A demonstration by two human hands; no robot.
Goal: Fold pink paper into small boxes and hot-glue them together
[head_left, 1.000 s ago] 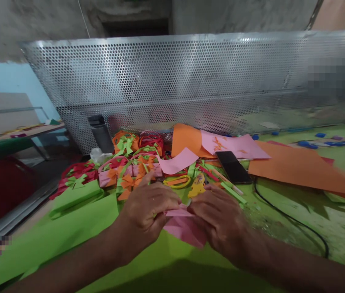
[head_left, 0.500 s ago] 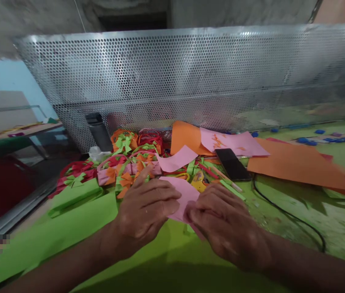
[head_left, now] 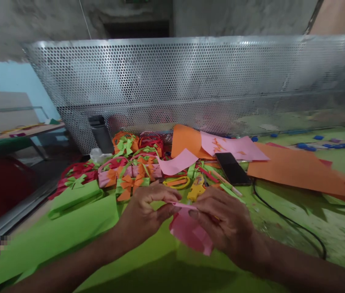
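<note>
A small pink paper sheet [head_left: 192, 232] is pinched between both hands, its far edge narrowly folded over and its body hanging down toward me. My left hand [head_left: 151, 211] grips the left end of that edge between thumb and fingertips. At the right end, my right hand [head_left: 225, 219] is closed on the paper with the thumb on top. Just beyond the fingers lie a yellow hot glue gun [head_left: 196, 190] and yellow-handled scissors [head_left: 176, 183]. Several small paper bags with bows, among them a green one [head_left: 76, 193], are heaped to the left.
A black phone [head_left: 232, 169] lies behind my right hand, near a dark cable [head_left: 291, 215]. Large orange sheets [head_left: 294, 167] spread to the right, a green sheet [head_left: 68, 228] to the left. A dark bottle [head_left: 100, 134] stands before the perforated metal panel [head_left: 160, 81].
The pink paper was lying flatter under both hands; now it is lifted, with its far edge folded and its body hanging toward me. My left fingers have gone from spread to pinching.
</note>
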